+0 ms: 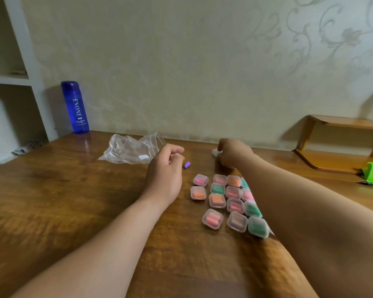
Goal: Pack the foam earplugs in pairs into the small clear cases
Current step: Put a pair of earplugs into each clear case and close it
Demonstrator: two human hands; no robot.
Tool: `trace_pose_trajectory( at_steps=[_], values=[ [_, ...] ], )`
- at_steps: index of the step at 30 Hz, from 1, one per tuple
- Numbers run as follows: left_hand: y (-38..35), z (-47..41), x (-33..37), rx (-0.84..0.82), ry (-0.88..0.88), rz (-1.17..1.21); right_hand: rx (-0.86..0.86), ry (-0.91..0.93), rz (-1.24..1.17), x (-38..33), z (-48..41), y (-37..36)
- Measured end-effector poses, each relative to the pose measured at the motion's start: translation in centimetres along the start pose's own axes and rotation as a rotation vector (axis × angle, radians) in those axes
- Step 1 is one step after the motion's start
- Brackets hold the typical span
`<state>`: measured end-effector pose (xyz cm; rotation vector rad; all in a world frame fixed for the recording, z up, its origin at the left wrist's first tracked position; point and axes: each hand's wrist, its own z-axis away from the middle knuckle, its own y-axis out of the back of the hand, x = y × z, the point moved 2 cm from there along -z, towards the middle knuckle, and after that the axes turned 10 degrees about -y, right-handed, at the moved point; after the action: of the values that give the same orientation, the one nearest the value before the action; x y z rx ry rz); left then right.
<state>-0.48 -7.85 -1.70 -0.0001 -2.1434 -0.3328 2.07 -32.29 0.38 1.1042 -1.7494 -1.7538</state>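
The right hand (233, 153) is gripping a clear case (215, 152) beyond the filled cases (216, 200) that its forearm (310, 201) is partly hiding, while the left hand (165, 168), curled, its hold impossible to tell, is hovering beside a purple earplug (187, 164) and a crumpled bag (129, 150).

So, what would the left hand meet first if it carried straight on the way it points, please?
The left hand probably meets only bare table, then the wall; plastic bag lies just left, purple earplug just right.
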Motion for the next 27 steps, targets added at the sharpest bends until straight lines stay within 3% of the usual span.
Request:
trace_pose_trajectory(
  at_steps=[5, 8, 11, 16, 23, 27],
  values=[
    [0.1, -0.1, -0.1, -0.011, 0.005, -0.001, -0.007, 0.029, -0.115, -1.1, 1.3, 0.4],
    [0.3, -0.3, -0.1, -0.027, 0.015, 0.011, 0.005, 0.073, -0.49, -1.7, 4.2, 2.1],
    [0.3, -0.1, 0.3, -0.124, -0.002, 0.012, -0.14, 0.097, -0.918, -1.5, 9.3, 3.5],
    [-0.3, 1.5, 1.9, -0.336, -0.166, 0.049, -0.303, 0.096, -1.241, -0.1, 15.7, 3.4],
    [0.6, 2.9, 2.9, -0.37, -0.192, 0.04, -0.361, 0.081, -1.308, 1.0, 17.5, 2.6],
    [0.7, 2.9, 3.2, -0.466, -0.183, 0.117, -0.251, 0.092, -1.164, 1.8, 17.4, 3.0]
  ],
)
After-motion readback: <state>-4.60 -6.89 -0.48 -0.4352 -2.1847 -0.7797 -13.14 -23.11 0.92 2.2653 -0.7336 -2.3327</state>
